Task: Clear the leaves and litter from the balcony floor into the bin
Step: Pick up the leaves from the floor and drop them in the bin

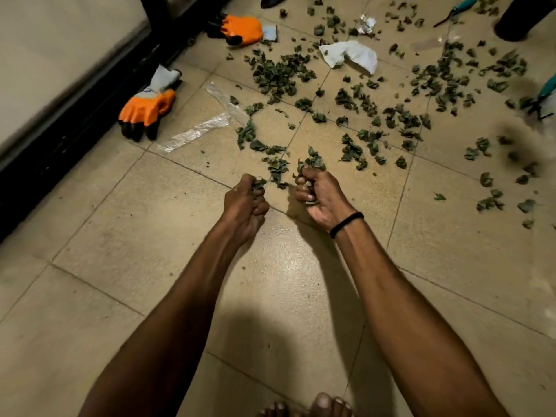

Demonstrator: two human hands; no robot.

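Bare toes (319, 406) showed at the near edge of the beige tiled balcony floor (135, 242), and two bare forearms reached forward from there over its middle. The left hand (245, 203) was curled tight round a small tuft of dark green shrivelled leaves (259, 183) that poked out beside the thumb. The right hand (320, 197), with a thin black wrist band (346, 224), gripped a bigger clump of leaves (313, 161) that stuck up above the knuckles. The two fists were near each other but apart; whether they touched the tiles could not be told.

Just beyond the fists, the scattered leaves (276, 73) covered the far half of the floor and ran to its right edge, thickest toward the far middle and far right. Litter lay among them. A crumpled white paper sheet (349, 55) sat toward the far edge, with a smaller crumpled white scrap (367, 24) beyond it. A strip of clear plastic film (198, 130) stretched across the tiles left of the leaves.

Along the left edge ran a black metal rail (60, 127). An orange, grey-cuffed work glove with black fingertips (147, 106) lay against it, and a second orange glove (243, 30) lay farther along, just beside a small pale square scrap (270, 33). A teal-handled cutting tool (457, 10) lay among leaves near the far right corner, close to a black round object (523, 19). Another teal-handled tool (544, 97) lay blurred at the right edge.
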